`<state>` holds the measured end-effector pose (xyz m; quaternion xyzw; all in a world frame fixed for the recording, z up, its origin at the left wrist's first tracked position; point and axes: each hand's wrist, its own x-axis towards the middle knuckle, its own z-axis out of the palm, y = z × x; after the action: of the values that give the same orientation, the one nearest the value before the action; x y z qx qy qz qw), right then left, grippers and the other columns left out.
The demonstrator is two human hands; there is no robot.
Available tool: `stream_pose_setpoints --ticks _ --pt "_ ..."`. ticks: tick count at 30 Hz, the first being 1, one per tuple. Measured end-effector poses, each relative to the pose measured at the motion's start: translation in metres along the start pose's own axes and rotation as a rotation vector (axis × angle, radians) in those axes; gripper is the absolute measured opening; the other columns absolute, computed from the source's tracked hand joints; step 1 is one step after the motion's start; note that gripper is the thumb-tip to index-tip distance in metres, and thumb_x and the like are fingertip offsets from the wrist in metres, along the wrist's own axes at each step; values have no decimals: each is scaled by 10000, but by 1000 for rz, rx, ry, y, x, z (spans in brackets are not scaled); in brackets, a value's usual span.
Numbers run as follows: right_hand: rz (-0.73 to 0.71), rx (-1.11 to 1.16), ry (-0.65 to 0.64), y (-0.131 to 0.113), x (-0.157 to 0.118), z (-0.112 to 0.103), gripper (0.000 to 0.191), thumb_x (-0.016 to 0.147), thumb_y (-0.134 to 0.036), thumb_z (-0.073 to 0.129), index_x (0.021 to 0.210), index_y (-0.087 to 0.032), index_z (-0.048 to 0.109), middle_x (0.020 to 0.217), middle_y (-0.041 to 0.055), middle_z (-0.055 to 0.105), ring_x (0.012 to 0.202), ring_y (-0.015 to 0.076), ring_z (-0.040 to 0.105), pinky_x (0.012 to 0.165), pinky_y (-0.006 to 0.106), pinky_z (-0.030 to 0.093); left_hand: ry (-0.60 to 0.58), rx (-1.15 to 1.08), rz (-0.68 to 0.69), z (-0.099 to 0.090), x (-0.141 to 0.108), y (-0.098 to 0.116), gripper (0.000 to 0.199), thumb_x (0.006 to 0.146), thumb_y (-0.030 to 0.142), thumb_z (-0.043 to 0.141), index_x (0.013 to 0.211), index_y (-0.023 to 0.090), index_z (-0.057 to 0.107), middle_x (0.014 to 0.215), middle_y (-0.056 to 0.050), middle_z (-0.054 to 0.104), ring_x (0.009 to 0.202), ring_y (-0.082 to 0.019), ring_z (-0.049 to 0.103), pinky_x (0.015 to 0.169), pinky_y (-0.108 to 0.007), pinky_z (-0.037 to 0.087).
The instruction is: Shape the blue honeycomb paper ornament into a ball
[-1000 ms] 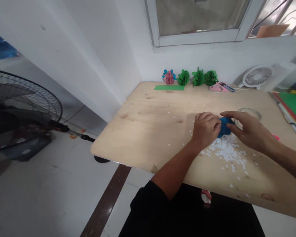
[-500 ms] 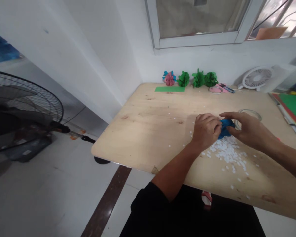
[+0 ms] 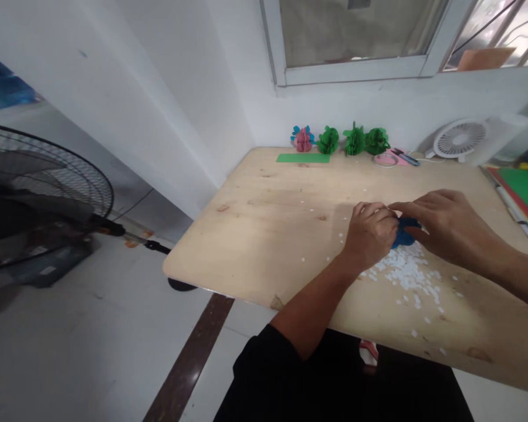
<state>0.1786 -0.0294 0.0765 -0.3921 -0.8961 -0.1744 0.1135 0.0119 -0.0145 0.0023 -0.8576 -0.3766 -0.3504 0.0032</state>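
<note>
Between my two hands is a blue folded-paper ball (image 3: 405, 233), partly hidden by my fingers. My left hand (image 3: 373, 230) is closed on its left side. From the right, my right hand (image 3: 440, 225) curves over it, the thumb and fingers pinching its edge. Just below the ball, a heap of small white paper bits (image 3: 407, 268) is spread over the wooden table (image 3: 255, 234).
Against the wall stand a pink-and-blue paper ball (image 3: 303, 139) and several green paper balls (image 3: 354, 140). A green strip (image 3: 303, 158), a tape ring (image 3: 385, 160), a cutter (image 3: 405, 157) and a small white fan (image 3: 461, 139) lie along the back. Coloured paper sheets (image 3: 523, 190) lie at right.
My right hand has shifted slightly left and closed in on the blue paper ball, its fingers now covering more of it. My left hand has moved slightly right.
</note>
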Motion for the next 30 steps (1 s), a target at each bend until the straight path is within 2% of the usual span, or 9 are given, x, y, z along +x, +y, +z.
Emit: stream_pose_setpoints --ticks 4,8,14,20,30 --pt "-39 -14 17 0 2 -1 310 921 -113 494 1154 -203 677 850 100 782 809 270 677 840 416 421 24 -23 -3 -1 -1 0 189 963 194 527 994 199 714 1070 -50 747 1187 -214 584 1038 -398 411" --pt "-47 -3 27 0 3 1 348 920 -106 476 1201 -209 654 881 100 785 811 265 666 873 426 423 74 -80 -5 0 -1 0 212 973 192 503 964 184 715 1048 -55 751 1178 -208 583 1051 -395 412" --pt "13 28 33 -1 2 -1 274 882 -108 527 1079 -208 688 926 119 795 860 285 679 927 448 411 93 -121 -68 4 0 -1 211 972 215 517 966 198 728 1081 -51 751 1179 -208 590 1053 -393 431" --pt "41 19 33 3 -4 1 258 908 -148 503 1065 -187 704 918 121 791 856 285 695 866 429 422 98 -190 -152 8 0 -1 119 906 251 638 946 191 733 1096 -70 733 1164 -208 592 1047 -377 465" --pt "49 37 131 20 -14 9 269 902 -228 519 1127 -213 667 838 71 774 784 282 682 805 429 426 138 -169 -125 10 -4 3 149 853 233 666 975 180 734 1107 -80 741 1179 -270 588 1025 -429 459"
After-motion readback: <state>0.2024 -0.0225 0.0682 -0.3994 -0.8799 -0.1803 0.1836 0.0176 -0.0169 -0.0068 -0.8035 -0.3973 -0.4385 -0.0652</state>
